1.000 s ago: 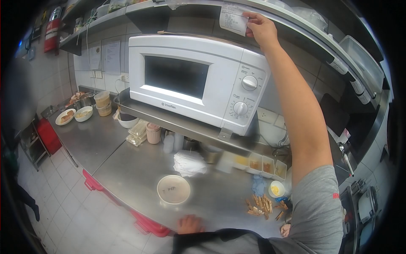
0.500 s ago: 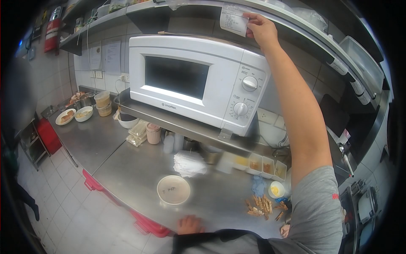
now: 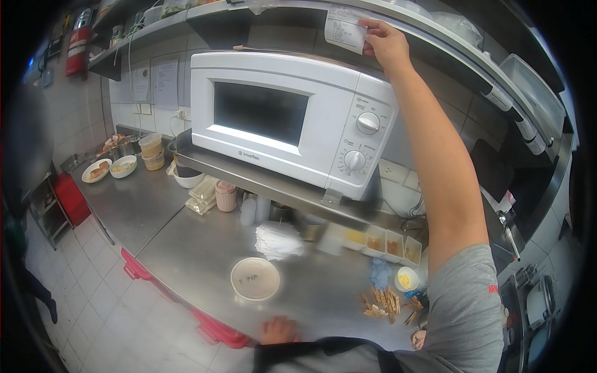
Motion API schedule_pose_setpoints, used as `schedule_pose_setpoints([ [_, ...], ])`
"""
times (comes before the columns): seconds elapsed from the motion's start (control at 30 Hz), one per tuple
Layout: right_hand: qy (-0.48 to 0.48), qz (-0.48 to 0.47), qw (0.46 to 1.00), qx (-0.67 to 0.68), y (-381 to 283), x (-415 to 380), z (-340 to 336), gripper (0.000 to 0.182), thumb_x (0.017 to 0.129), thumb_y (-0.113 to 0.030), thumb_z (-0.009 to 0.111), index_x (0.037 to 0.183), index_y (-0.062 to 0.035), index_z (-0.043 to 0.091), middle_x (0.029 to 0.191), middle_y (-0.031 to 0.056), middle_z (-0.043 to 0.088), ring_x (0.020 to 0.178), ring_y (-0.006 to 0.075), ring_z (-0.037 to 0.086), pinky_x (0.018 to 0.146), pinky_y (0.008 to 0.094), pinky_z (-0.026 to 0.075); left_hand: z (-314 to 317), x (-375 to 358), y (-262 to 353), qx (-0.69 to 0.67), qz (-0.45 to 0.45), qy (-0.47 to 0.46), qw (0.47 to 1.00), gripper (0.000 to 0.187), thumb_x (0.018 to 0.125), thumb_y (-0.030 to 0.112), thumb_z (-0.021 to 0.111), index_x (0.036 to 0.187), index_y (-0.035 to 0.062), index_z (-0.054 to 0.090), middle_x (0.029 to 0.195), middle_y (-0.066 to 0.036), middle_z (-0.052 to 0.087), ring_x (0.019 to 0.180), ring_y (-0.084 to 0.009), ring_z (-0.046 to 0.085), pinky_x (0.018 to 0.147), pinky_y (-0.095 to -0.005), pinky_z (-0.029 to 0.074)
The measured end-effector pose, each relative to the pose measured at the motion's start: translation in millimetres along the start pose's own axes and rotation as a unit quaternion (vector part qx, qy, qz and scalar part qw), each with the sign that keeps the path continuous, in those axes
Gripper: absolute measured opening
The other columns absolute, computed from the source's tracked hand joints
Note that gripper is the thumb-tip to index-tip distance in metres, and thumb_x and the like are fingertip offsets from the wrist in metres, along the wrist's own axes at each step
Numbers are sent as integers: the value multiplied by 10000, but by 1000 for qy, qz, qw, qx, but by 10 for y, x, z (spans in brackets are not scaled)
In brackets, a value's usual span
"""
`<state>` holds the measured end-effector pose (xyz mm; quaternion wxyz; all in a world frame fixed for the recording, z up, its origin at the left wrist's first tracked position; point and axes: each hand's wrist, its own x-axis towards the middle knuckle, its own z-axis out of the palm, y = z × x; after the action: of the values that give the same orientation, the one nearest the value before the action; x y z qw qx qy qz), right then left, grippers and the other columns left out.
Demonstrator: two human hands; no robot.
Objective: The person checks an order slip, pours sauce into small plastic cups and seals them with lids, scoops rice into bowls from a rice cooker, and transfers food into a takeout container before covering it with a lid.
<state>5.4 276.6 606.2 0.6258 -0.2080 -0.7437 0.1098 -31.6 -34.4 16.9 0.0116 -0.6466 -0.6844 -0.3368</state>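
Note:
My right hand (image 3: 384,45) is raised to the overhead shelf, its thumb and fingers pinched on the right side of a printed paper receipt (image 3: 344,28). The receipt hangs upright against the shelf's front edge, above the white microwave oven (image 3: 252,133). Down at the near edge of the steel counter (image 3: 199,261), my left hand (image 3: 278,330) rests with its fingers laid on the edge, somewhat blurred. Just beyond it sits a round lidded tub (image 3: 255,279) with handwriting on its lid. A pile of white papers (image 3: 278,240) lies behind the tub.
Wooden clothespins (image 3: 384,304) lie scattered at the right, near a small bowl (image 3: 407,279) with yellow contents and a blue cloth (image 3: 380,273). Open condiment containers (image 3: 392,245) line the back. Two white dishes (image 3: 123,166) stand far left. Pink bin handles (image 3: 217,329) show under the counter edge.

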Motion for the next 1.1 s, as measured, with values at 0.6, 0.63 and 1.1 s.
schedule_pose_setpoints([
  [0.6,-2,0,1000,13,32,24,4,366,754,45,547,1040,-131,691,832,27,613,634,95,584,625,234,535,3,-3,-5,6,12,12,1000,424,706,382,651,1063,159,600,1171,-96,518,1134,-287,453,926,-528,334],
  [0.63,-2,2,1000,11,28,23,3,365,754,45,547,1040,-131,691,833,27,613,635,95,584,625,235,535,16,-4,-14,5,14,14,1000,425,707,383,651,1064,159,601,1170,-97,520,1134,-289,453,925,-529,335],
  [1.1,-3,0,1000,6,1,0,3,370,754,44,537,1046,-126,688,826,27,618,631,93,586,620,231,531,92,-27,-43,6,1,8,1000,444,684,392,690,1063,171,621,1183,-90,516,1172,-308,446,953,-535,310],
])
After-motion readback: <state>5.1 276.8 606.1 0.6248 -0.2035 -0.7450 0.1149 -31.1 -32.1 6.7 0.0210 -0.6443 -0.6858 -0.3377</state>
